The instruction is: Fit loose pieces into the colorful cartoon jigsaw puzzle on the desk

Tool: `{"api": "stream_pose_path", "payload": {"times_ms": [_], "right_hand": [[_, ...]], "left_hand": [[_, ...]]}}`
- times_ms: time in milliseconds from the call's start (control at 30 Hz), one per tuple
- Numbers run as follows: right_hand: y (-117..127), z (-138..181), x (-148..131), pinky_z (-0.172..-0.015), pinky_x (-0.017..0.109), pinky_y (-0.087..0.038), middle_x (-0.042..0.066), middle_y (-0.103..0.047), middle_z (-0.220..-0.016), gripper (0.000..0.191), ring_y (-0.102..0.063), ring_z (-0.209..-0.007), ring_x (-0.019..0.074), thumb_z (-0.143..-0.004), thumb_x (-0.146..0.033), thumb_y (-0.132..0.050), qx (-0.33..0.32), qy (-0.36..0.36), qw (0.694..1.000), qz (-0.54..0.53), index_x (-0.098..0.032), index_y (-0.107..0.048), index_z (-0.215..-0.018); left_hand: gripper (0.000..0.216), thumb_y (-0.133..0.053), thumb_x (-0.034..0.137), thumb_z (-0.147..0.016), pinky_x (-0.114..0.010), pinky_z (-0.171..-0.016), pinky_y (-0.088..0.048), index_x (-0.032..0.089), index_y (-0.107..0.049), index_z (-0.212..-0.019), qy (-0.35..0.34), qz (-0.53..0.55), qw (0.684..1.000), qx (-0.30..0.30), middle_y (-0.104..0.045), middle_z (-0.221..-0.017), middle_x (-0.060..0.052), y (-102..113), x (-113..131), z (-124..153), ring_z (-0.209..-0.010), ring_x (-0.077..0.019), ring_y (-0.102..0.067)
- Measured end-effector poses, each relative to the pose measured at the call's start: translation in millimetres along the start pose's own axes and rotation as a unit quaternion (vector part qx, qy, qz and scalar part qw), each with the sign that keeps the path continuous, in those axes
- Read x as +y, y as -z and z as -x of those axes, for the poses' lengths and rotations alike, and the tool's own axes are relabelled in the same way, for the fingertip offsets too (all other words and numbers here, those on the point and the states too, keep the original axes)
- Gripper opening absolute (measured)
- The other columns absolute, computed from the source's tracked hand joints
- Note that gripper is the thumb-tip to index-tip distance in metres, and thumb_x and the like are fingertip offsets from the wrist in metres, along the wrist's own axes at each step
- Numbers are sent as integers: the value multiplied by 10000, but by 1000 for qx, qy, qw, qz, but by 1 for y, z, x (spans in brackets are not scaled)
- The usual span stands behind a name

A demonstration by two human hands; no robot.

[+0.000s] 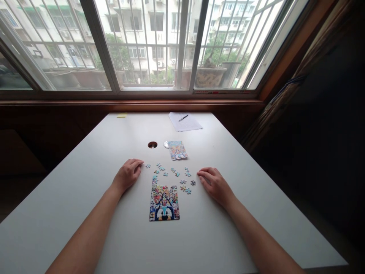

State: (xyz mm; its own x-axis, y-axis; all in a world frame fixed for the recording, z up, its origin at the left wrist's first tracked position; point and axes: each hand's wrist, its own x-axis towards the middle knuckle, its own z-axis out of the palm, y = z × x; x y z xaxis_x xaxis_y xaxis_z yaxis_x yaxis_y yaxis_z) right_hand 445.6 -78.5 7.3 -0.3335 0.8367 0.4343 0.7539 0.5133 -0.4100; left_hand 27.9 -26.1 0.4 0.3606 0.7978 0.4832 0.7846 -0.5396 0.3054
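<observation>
A jigsaw puzzle [164, 203], joined into a rectangle with an uneven upper edge, lies on the white table between my hands. It shows a blue cartoon dog's face among many small colourful figures. Loose jigsaw pieces [177, 174] are scattered above it and to its upper right. My left hand [129, 174] rests on the table left of the pieces, fingers loosely bent and nothing seen in it; its fingertips are near a single light-blue piece [148, 166]. On the other side lies my right hand [213, 183], fingers stretched towards a dark piece [193, 183] without touching it.
A picture card [178, 150] with the same design lies beyond the pieces, partly over a round silver disc [166, 144]. Left of that is a cable hole [152, 145]. Paper sheets [186, 123] with a pen [183, 118] and yellow notes [122, 115] lie near the window.
</observation>
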Motion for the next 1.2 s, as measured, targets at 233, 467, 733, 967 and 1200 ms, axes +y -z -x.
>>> {"api": "stream_pose_path", "payload": {"times_ms": [233, 467, 733, 967, 1200], "right_hand": [[-4, -1, 2, -1002, 514, -500, 99, -645, -1157, 272, -574, -1083, 286, -977, -269, -498, 1, -14, 1000, 11, -253, -698, -1160], [0, -2, 4, -1018, 492, -484, 86, -661, -1179, 275, -569, -1114, 276, -991, -282, -484, -14, -46, 998, -34, -255, -706, -1151], [-3, -1, 5, -1035, 491, -473, 84, -655, -1212, 284, -559, -1139, 288, -989, -306, -498, -21, -51, 998, -13, -268, -709, -1176], [-9, -4, 0, -1134, 517, -399, 82, -503, -1491, 481, -432, -1370, 314, -1007, -475, -473, -118, -15, 991, 62, -300, -521, -1452], [-12, -22, 9, -1200, 534, -293, 14, -403, -1591, 482, -282, -1494, 289, -1051, -408, -388, -191, 28, 981, 26, -352, -409, -1529]], "left_hand": [[336, -480, 146, -901, -478, -1010, -512, 201, -619, -1202, 21, -9, 1000, 11, -672, -1157, -96, -3, -7, -1, -1088, -261, -605], [370, -500, 168, -894, -475, -1050, -501, 207, -608, -1246, 21, 9, 1000, -17, -672, -1233, -86, 1, -8, -2, -1155, -259, -600], [378, -495, 199, -916, -467, -1084, -487, 217, -607, -1277, 18, 33, 998, -45, -663, -1277, -78, 2, -9, 0, -1210, -260, -590], [422, -495, 170, -916, -464, -1112, -471, 234, -589, -1322, -4, 49, 997, -55, -647, -1317, -64, 1, -5, 3, -1266, -255, -561], [417, -515, 187, -935, -440, -1108, -490, 261, -598, -1337, 0, 72, 995, -66, -643, -1316, -62, 2, -6, 2, -1277, -243, -559]]}}
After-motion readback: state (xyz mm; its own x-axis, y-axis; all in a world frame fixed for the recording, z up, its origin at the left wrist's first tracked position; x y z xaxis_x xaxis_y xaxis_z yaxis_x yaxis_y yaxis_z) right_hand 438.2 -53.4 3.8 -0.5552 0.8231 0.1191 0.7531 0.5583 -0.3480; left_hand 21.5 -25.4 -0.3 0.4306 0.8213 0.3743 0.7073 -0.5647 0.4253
